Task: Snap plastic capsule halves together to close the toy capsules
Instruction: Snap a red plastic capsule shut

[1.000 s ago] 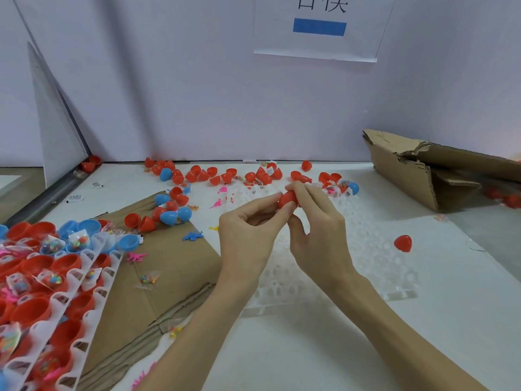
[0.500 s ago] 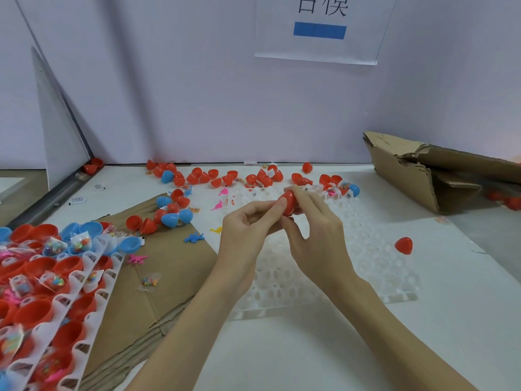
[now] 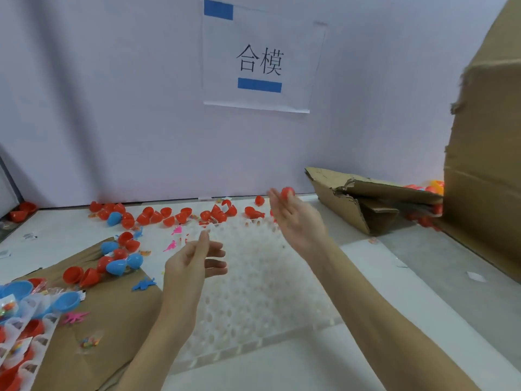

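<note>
While a red capsule (image 3: pixel 287 192) is seen at the fingertips of the right hand (image 3: pixel 298 221), raised toward the torn cardboard box (image 3: pixel 363 198) on that side, it cannot be told whether it is pinched or already let go; its long axis is blurred. The left hand (image 3: pixel 194 262) is held relaxed and empty, lower and nearer the loose capsule halves (image 3: pixel 118 266) to its left. Beneath both hands a white perforated tray (image 3: pixel 253 292) lies on the pale bench (image 3: pixel 394 320), backed by a lilac wall.

Your right hand (image 3: pixel 298 221) lifts a red capsule (image 3: pixel 287 193) at its fingertips; your left hand (image 3: pixel 194 261) hangs loose over the white tray (image 3: pixel 253 292).
</note>
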Tool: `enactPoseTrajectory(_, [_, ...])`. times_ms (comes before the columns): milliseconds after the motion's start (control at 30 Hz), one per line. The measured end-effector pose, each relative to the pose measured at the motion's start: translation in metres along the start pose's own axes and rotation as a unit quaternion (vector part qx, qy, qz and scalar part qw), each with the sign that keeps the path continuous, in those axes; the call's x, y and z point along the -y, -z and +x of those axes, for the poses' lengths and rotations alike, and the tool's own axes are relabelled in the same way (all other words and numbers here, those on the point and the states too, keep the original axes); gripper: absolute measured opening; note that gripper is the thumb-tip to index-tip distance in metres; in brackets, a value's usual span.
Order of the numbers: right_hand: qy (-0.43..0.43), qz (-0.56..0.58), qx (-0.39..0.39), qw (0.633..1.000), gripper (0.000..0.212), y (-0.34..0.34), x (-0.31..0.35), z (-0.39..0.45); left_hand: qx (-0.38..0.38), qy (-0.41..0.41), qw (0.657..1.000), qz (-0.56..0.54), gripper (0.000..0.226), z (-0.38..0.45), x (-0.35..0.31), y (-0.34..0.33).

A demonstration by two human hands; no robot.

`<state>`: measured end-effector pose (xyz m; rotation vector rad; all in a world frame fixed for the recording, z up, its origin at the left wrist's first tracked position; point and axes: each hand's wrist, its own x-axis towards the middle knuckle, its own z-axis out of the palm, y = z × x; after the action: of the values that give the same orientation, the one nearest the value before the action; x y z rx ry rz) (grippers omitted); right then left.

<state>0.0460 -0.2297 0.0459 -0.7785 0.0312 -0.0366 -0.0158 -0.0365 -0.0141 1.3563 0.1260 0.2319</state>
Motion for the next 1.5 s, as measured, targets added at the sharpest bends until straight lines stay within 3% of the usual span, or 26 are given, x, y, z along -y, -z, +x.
enactPoseTrajectory(100, [0.031,0.092,-0.067,0.993,0.047,0.002,0.048,0.048,0.007,0.010,1.000,0.011,0.046,0.001,0.003,0.000])
enactPoseTrajectory(200, [0.049,0.073,-0.095,0.992,0.059,0.006,0.068,0.075,0.018,0.011,0.999,0.027,0.047,0.002,0.003,-0.001])
enactPoseTrajectory(433, [0.028,0.097,-0.097,0.990,0.047,0.025,0.069,0.087,0.032,0.015,0.998,0.048,0.050,0.001,0.000,-0.003])
enactPoseTrajectory(500, [0.030,0.001,-0.096,0.995,0.043,0.030,0.057,0.082,0.034,0.014,0.998,0.053,0.050,0.000,0.000,-0.002])
enactPoseTrajectory(533, [0.050,-0.118,-0.105,0.986,0.039,0.032,0.049,0.078,0.034,0.013,0.998,0.055,0.050,0.000,0.000,-0.003])
enactPoseTrajectory(567, [0.087,-0.266,-0.118,0.953,0.035,0.035,0.041,0.074,0.033,0.014,0.998,0.056,0.050,0.000,0.001,-0.003])
enactPoseTrajectory(667, [0.159,-0.620,-0.056,0.767,0.042,0.046,0.026,0.067,0.030,0.012,0.998,0.061,0.051,0.000,0.001,-0.003])
enactPoseTrajectory(733, [0.100,-0.742,0.062,0.660,0.070,0.052,0.022,0.069,0.031,0.011,0.997,0.064,0.051,-0.001,0.001,-0.003])
enactPoseTrajectory(800, [0.055,-0.825,0.131,0.547,0.090,0.052,0.022,0.073,0.032,0.012,0.997,0.067,0.051,-0.001,0.000,-0.003])
enactPoseTrajectory(867, [0.043,-0.863,0.156,0.478,0.095,0.049,0.021,0.080,0.033,0.013,0.997,0.067,0.052,-0.001,0.000,-0.003])
enactPoseTrajectory(1000, [-0.013,-0.895,0.163,0.414,0.088,0.042,0.023,0.093,0.034,0.012,0.997,0.069,0.052,-0.001,-0.001,-0.002])
enactPoseTrajectory(1133, [0.002,-0.916,0.153,0.371,0.074,0.039,0.020,0.104,0.042,0.012,0.997,0.067,0.053,-0.001,-0.001,-0.003])
enactPoseTrajectory(1333, [0.047,-0.904,0.167,0.391,0.065,0.034,0.026,0.105,0.055,0.012,0.997,0.056,0.053,-0.003,-0.001,-0.004])
enactPoseTrajectory(1500, [0.090,-0.910,0.172,0.367,0.060,0.036,0.026,0.103,0.055,0.020,0.997,0.050,0.054,-0.002,-0.002,-0.002])
